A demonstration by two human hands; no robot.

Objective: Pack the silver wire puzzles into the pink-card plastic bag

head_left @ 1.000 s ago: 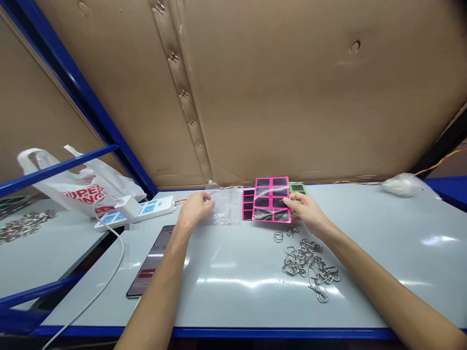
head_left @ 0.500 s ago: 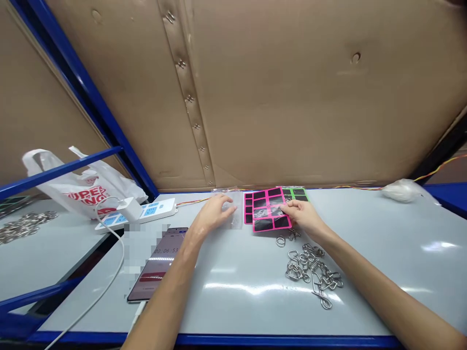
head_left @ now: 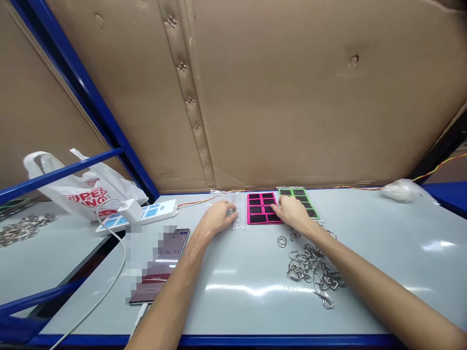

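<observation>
A pink-bordered sheet with black rectangles (head_left: pixel 261 209) lies flat near the back of the grey table. My right hand (head_left: pixel 292 212) rests over its right edge, fingers bent; whether it grips anything is hidden. Under and beyond that hand shows a green-bordered sheet (head_left: pixel 302 195) in clear film. My left hand (head_left: pixel 221 217) lies on clear plastic bags (head_left: pixel 239 214) left of the pink sheet, its fingers curved and the thumb apart. Two metal rings (head_left: pixel 281 241) and a pile of metal clips and rings (head_left: pixel 312 267) lie in front of my right hand.
At the left are a phone (head_left: pixel 160 265) with a cable, a power strip (head_left: pixel 164 209) with a charger, and a white plastic bag (head_left: pixel 87 189). A clear-wrapped white bundle (head_left: pixel 399 190) sits back right. Cardboard (head_left: pixel 277 97) stands behind the table.
The pink sheet that was raised in my right hand now lies flat on the table. My right hand has moved slightly, uncovering more of the green sheet. My left hand has shifted a little nearer.
</observation>
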